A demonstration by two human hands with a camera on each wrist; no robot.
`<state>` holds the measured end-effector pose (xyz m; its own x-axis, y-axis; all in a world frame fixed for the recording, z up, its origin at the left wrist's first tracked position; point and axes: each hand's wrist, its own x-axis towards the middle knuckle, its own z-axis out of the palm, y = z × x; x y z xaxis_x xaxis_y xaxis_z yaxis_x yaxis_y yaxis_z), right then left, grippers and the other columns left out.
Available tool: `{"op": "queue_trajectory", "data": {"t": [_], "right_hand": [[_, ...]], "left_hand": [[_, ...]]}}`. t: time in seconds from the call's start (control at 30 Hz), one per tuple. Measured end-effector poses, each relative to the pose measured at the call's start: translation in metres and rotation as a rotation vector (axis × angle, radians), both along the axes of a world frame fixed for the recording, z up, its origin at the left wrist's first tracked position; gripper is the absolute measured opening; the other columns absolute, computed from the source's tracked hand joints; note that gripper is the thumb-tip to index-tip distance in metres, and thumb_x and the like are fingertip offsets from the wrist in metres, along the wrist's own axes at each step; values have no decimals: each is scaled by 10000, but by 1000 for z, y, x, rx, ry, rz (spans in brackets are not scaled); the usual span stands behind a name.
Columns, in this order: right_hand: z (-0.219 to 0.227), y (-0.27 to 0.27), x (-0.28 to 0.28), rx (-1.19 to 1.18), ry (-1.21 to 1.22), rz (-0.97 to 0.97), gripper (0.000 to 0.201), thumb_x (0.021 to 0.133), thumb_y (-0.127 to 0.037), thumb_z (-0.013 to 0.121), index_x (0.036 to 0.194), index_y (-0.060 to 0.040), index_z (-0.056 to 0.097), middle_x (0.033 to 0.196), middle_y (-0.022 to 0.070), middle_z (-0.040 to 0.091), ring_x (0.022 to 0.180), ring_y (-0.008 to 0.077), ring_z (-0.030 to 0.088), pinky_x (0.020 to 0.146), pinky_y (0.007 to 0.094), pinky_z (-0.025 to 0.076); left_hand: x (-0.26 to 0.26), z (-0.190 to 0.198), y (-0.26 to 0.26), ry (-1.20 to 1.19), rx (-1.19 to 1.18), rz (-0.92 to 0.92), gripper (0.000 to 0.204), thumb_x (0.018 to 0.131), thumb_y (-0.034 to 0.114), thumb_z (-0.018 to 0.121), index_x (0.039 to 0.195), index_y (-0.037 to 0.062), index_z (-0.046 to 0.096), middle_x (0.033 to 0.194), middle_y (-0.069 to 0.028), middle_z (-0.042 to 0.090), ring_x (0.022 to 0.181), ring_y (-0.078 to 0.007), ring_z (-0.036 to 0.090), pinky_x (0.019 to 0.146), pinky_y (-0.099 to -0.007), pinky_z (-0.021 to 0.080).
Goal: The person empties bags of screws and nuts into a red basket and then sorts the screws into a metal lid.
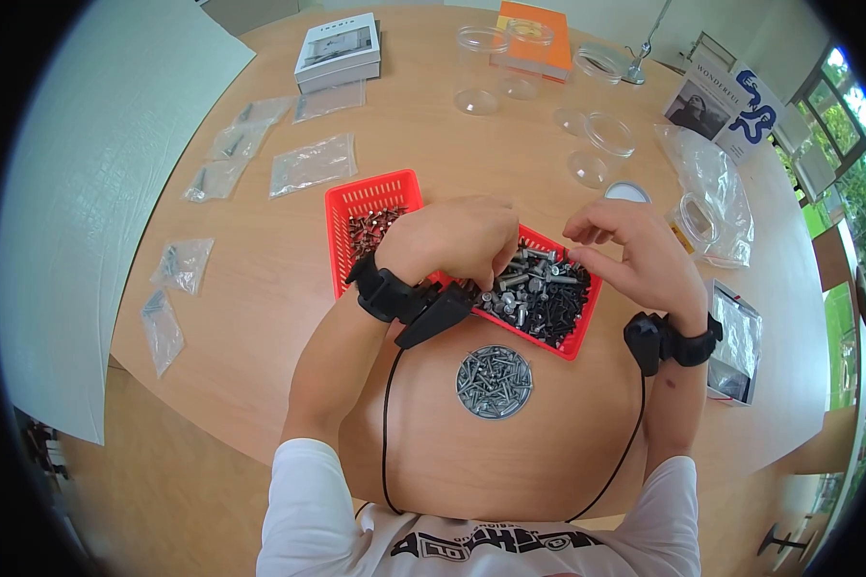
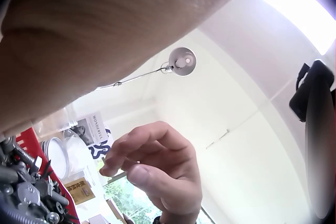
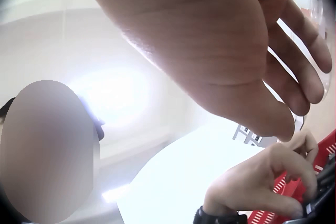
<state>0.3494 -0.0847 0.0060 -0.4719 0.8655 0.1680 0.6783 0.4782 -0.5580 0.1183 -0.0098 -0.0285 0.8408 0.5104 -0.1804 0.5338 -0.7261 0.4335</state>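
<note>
In the head view, my left hand (image 1: 462, 236) reaches down into the red basket (image 1: 589, 322) of silver bolts (image 1: 518, 306) and black screws (image 1: 560, 313); its fingertips are hidden among the bolts. The right wrist view shows the left hand (image 3: 262, 182) with bent fingers at the basket. My right hand (image 1: 635, 255) hovers by the basket's right edge, fingers loosely bent, holding nothing visible; the left wrist view shows this hand (image 2: 163, 169) too. Copper-coloured screws (image 1: 370, 229) lie in the red basket section (image 1: 337, 216) at left. A round dish of small silver screws (image 1: 494, 382) stands nearer the body.
Clear jars (image 1: 606, 135) stand at the back right, near a book (image 1: 707, 101) and plastic bag (image 1: 717, 197). An open box (image 1: 736, 341) sits at right. Bags with screws (image 1: 181, 264) and empty-looking bags (image 1: 313, 165) lie at left. Two books (image 1: 339, 53) (image 1: 548, 58) lie behind.
</note>
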Motion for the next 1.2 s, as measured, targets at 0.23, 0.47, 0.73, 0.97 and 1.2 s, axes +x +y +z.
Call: {"op": "queue_trajectory", "data": {"t": [0.23,0.47,0.73,0.97,1.2], "right_hand": [[-53,29,1,141,-129,72,258,903,-88,613,1149,-68,689,1264,187,607,1190,345,561,1009,421,448],[-74,31,-9,88,-99,73,246,902,-74,603,1135,-53,678,1269,188,593,1185,374,555,1014,431,451],[-76,34,-13,153,-71,88,82,869,-47,598,935,2,602,931,157,614,930,376,596,799,434,498],[-59,30,-11,124,-75,87,121,869,-79,618,967,-9,607,953,157,626,935,378,601,813,441,494],[-40,18,-12,126,-133,-5,167,872,-126,638,995,-12,630,936,171,651,942,383,620,824,445,499]], "left_hand": [[-7,6,0,-84,53,39,110,721,106,765,804,42,731,941,-95,574,972,-274,598,819,-371,481],[-23,41,-21,-198,67,73,110,779,95,718,817,0,676,941,-118,551,934,-289,577,797,-377,467],[-26,55,-47,-243,41,-95,111,757,110,712,809,13,694,941,-102,537,910,-283,576,769,-376,470],[-8,46,-46,54,-78,-214,130,749,89,668,846,37,737,931,-107,585,926,-287,612,782,-396,499],[-19,46,-48,-18,-1,19,134,785,135,688,854,35,744,835,-163,681,890,-324,659,792,-421,524]]}}
